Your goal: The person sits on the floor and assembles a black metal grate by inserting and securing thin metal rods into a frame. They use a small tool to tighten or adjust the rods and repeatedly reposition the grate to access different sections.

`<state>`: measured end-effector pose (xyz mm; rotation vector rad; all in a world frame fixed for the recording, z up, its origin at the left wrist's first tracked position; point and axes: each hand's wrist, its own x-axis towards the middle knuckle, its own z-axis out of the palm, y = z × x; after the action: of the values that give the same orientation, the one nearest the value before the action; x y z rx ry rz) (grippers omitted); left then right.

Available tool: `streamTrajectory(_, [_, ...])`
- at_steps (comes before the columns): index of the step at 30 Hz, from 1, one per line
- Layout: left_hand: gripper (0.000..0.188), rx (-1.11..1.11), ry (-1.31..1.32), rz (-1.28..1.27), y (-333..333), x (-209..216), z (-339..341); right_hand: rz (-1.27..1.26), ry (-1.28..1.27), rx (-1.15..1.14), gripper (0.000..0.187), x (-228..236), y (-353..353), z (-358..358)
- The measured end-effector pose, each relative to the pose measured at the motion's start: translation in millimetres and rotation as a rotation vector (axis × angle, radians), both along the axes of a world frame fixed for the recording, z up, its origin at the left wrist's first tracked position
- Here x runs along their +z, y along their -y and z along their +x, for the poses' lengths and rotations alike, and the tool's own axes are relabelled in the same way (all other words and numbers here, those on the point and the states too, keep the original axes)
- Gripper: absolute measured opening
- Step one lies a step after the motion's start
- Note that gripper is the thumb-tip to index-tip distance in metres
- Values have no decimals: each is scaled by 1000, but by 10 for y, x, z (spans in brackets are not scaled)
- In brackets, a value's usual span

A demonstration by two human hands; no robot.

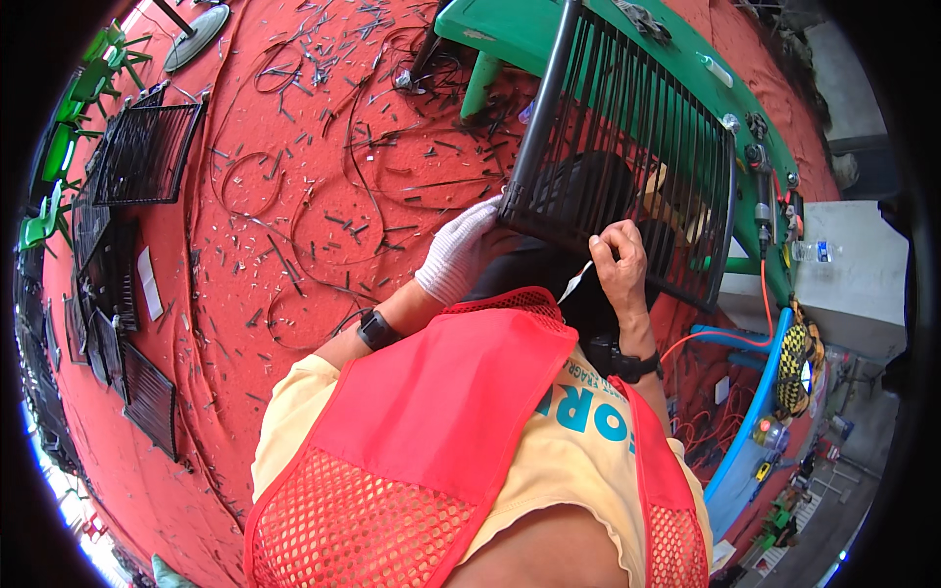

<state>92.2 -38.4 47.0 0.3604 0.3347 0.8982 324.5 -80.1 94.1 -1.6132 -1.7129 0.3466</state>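
A black frame with many thin parallel slats [542, 113] rises from my lap and leans against the green table [500, 27]. My left hand [461, 252], in a white knitted glove, is closed around the frame's near left corner. My bare right hand [619, 263] is just above the frame's near edge, fingertips pinched together. From that pinch a thin white strip [576, 282] hangs down toward my lap. Below the slats, my dark-clad legs show in part.
Several black slatted frames [147, 152] stand stacked at the left near green chairs [90, 83]. Cut black scraps and loose cords litter the red floor covering [323, 216]. To the right are a blue bench [730, 461], an orange hose [767, 294] and a clear bottle [817, 252].
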Motion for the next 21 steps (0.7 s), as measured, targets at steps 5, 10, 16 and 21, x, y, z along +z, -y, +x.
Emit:
streamTrajectory(5, [45,3,-22,1,-3,44,51,-5,-8,-8,19,-2,4,1])
streamTrajectory(10, [47,1,-58,8,-7,48,72,-16,-18,-9,19,7,9,3])
streamTrajectory(16, [54,9,-118,-133,-20,45,138,-14,-6,8,19,8,11,14])
streamTrajectory(21, [49,97,-126,105,-36,39,95,-28,-11,10,18,5,11,27])
